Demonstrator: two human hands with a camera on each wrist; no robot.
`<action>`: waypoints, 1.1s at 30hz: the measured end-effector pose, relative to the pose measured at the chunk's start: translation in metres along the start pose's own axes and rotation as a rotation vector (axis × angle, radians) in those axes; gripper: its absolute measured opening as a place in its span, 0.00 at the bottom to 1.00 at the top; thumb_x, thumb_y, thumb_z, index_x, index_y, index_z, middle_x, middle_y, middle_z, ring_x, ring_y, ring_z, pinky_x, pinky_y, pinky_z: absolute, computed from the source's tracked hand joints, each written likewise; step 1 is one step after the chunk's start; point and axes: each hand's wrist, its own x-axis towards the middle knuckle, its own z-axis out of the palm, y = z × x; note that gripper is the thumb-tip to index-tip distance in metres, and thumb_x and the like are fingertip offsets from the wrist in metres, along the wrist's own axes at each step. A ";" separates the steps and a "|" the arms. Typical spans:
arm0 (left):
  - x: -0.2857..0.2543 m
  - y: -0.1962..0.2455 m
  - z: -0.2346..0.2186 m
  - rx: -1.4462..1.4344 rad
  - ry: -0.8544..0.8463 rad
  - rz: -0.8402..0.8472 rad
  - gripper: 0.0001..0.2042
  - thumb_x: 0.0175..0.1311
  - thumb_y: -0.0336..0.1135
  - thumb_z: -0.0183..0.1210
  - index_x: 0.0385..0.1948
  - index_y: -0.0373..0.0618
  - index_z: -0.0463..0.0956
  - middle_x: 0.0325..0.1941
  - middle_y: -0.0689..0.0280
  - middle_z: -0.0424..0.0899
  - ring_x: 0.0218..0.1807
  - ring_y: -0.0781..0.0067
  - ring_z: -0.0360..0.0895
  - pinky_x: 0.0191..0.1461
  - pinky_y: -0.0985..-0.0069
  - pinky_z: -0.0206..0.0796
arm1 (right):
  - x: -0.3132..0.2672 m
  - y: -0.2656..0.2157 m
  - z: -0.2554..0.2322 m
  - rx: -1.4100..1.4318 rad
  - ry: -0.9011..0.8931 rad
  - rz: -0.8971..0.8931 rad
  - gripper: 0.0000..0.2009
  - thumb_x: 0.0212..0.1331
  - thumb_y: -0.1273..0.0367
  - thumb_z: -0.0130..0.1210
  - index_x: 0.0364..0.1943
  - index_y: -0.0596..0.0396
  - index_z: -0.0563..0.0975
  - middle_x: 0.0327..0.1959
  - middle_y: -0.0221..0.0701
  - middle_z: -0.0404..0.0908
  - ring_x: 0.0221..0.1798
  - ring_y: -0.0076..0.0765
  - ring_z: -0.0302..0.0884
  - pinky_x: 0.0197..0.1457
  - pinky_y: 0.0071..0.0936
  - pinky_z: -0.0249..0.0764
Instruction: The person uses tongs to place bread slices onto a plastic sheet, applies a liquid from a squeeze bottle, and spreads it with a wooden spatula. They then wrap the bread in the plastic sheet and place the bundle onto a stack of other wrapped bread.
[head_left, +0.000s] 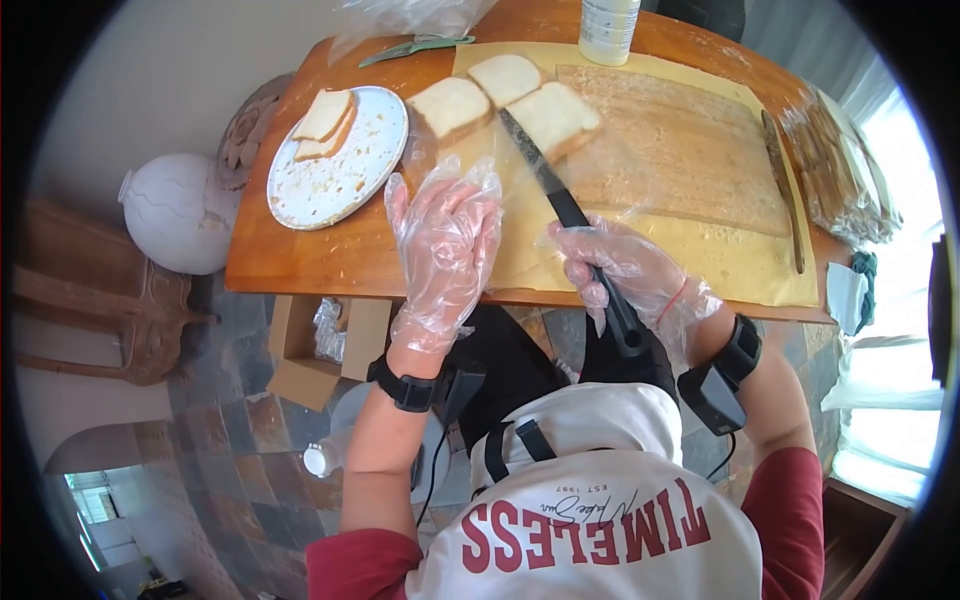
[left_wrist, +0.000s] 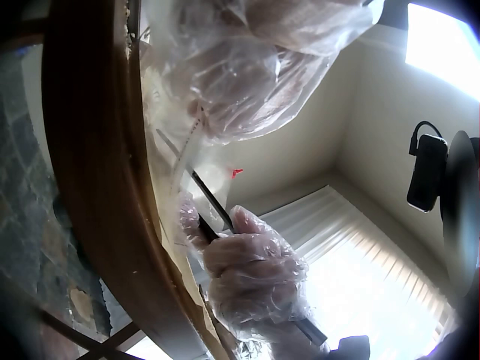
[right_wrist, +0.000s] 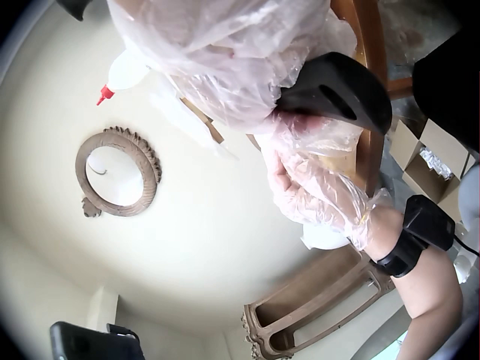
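Observation:
My right hand (head_left: 635, 270), in a clear plastic glove, grips the black handle of a long knife (head_left: 537, 160). The blade points away from me, and its tip overlaps the near slice of white bread (head_left: 553, 115). Two more slices, a left one (head_left: 450, 106) and a far one (head_left: 505, 78), lie beside it. Also gloved, my left hand (head_left: 447, 235) is over the table's near edge with its fingers extended toward the bread, holding nothing. In the left wrist view the right hand (left_wrist: 251, 277) is wrapped around the handle. The black handle (right_wrist: 337, 97) sticks out behind that hand in the right wrist view.
A white plate (head_left: 300, 205) with stacked bread slices and crumbs stands at the left. The wooden board (head_left: 680, 150) lies on yellow paper (head_left: 520, 265), a long dark utensil (head_left: 783, 190) at its right. Around them are a bottle (head_left: 607, 35), a green-handled tool (head_left: 430, 45) and bagged bread (head_left: 840, 165).

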 end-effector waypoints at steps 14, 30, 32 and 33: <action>-0.005 -0.009 0.003 0.007 -0.087 0.055 0.06 0.49 0.28 0.64 0.29 0.48 0.79 0.38 0.64 0.81 0.48 0.60 0.77 0.68 0.49 0.48 | -0.141 -0.015 -0.047 -0.696 0.332 0.212 0.11 0.59 0.66 0.52 0.42 0.57 0.72 0.20 0.24 0.70 0.20 0.19 0.70 0.22 0.20 0.68; -0.025 -0.001 0.003 -0.180 -0.225 -0.140 0.03 0.56 0.28 0.60 0.30 0.42 0.79 0.38 0.58 0.82 0.48 0.57 0.77 0.73 0.56 0.47 | -0.108 -0.052 -0.198 -1.263 1.229 -0.284 0.19 0.55 0.60 0.55 0.42 0.63 0.76 0.36 0.50 0.79 0.40 0.56 0.77 0.47 0.43 0.71; -0.024 -0.001 0.002 -0.176 -0.229 -0.123 0.04 0.55 0.27 0.60 0.31 0.42 0.79 0.39 0.57 0.81 0.48 0.54 0.76 0.69 0.55 0.51 | -0.098 -0.049 -0.223 -1.389 1.386 -0.465 0.19 0.55 0.61 0.54 0.44 0.63 0.75 0.40 0.52 0.79 0.47 0.57 0.76 0.51 0.44 0.71; -0.024 -0.001 0.002 -0.174 -0.230 -0.116 0.04 0.55 0.27 0.60 0.32 0.42 0.78 0.39 0.57 0.81 0.48 0.53 0.76 0.68 0.55 0.53 | -0.099 -0.054 -0.231 -1.368 1.373 -0.338 0.19 0.56 0.62 0.54 0.46 0.63 0.74 0.43 0.53 0.78 0.52 0.57 0.74 0.55 0.45 0.70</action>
